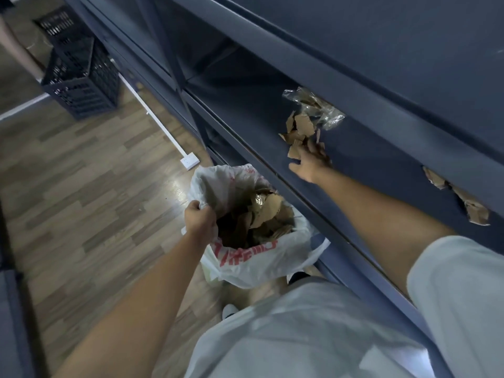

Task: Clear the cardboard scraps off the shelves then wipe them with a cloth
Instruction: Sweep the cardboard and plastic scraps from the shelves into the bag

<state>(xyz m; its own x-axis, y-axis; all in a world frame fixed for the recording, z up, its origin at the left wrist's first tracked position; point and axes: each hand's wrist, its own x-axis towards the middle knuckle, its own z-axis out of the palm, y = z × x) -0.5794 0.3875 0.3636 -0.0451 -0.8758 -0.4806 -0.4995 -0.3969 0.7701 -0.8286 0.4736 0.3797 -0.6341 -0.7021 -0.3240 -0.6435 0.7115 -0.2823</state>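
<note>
Where the dark blue shelf (368, 148) runs across the right side, a pile of torn cardboard scraps (300, 129) lies on it, with a crumpled clear wrapper (324, 113) touching the far side of the pile. More scraps (469, 203) lie on the same shelf, well apart to the right. The right grip (311, 165) is on the near edge of the pile. Its thumb sticks out wide to the left and its fingers (317, 151) rest on the brown pieces. The fingers are blurry, so I cannot tell if they hold a piece. The right arm is stretched out long and straight from a pale sleeve (458, 290).

Lower down, just beside the front edge of the shelf, the left grip (200, 218) is a tight fist. It is closed on the rim of a white plastic bag (245, 257) with red print and holds its mouth open. The bag is full of brown cardboard pieces (261, 214). The left arm is bare and reaches down and forward.

Under the bag is a wood floor (81, 186). A white power strip (189, 160) lies on it, and black crates (81, 75) stand far off on the left.
</note>
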